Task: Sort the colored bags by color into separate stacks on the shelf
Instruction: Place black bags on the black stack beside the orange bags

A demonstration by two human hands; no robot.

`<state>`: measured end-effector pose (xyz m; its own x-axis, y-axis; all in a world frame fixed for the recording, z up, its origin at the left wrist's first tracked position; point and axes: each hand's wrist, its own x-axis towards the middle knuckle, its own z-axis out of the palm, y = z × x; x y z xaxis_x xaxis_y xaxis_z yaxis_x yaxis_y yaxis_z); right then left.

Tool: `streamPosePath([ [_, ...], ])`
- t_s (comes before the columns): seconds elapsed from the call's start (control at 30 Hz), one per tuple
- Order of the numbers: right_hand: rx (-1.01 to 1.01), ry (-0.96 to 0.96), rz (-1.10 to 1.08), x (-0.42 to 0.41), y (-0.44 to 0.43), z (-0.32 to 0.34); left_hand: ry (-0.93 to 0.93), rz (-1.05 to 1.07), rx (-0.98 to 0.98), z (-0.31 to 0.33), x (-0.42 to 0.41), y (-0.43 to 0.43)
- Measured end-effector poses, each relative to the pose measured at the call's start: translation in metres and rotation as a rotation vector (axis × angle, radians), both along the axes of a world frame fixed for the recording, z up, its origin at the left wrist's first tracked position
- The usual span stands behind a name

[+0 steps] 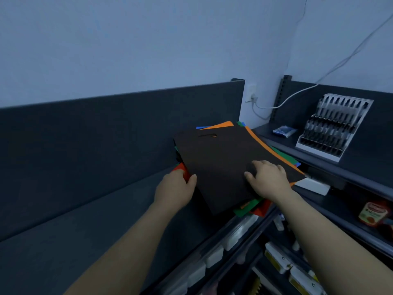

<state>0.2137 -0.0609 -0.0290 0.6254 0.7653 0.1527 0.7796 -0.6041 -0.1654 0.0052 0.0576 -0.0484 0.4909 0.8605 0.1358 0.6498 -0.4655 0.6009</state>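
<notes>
Pale blue-grey wall fills the upper half of the head view, and below it runs a dark shelf (85, 241) with a tall dark back panel (106, 135). At the shelf's right end, close to the corner, lies the stack of bags (251, 209), flat and a little fanned out. A black bag (221, 165) is on top, its handle slot at the far end. Edges of an orange bag (223, 124), a green bag (282, 155), a blue bag (201, 127) and a red bag (183, 169) stick out from under it.

The left hand (174, 187) grips the stack at its near left edge. Its thumb lies on top of the black bag, and its fingers curl down the side next to the red bag. The right hand (269, 177) rests on the black bag near its right side, fingers bent with the tips down on the fabric and the thumb reaching left. Whether it pinches a fold of the bag or only presses on it, I cannot tell.

To the right, a second shelf unit meets the first at the corner. On its top level stand a white tiered rack (336, 128) of small dark items and a blue packet (284, 131). A white cable (297, 93) runs from a wall socket (252, 96) up the wall. A white tag (312, 185) sits on the shelf edge just beside the stack. Lower levels hold a red-labelled package (373, 213) and rows of pale boxes (238, 233), too blurred to identify.
</notes>
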Motion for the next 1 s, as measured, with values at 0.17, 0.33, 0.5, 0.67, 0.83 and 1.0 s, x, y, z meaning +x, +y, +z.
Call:
streamPosePath([
  [0.17,0.051,0.084,0.145,0.025,0.005,-0.015,-0.29,0.082,-0.289,-0.01,0.026,-0.003],
  [0.33,0.124,0.102,0.393,0.035,0.008,-0.016,-0.64,0.21,-0.462,-0.018,0.03,-0.009],
  [0.5,0.098,-0.053,0.181,0.071,0.009,-0.012,-0.727,0.261,-0.533,-0.025,0.026,-0.018],
  [0.67,0.142,0.172,0.287,0.066,0.006,-0.013,-0.751,0.219,-0.546,-0.026,0.034,-0.028],
  [0.83,0.184,0.307,0.219,0.078,0.003,-0.009,-0.794,0.287,-0.576,-0.024,0.028,-0.031],
  [1.0,0.047,0.231,0.165,0.08,0.001,-0.012,-0.777,0.329,-0.547,-0.021,0.028,-0.035],
])
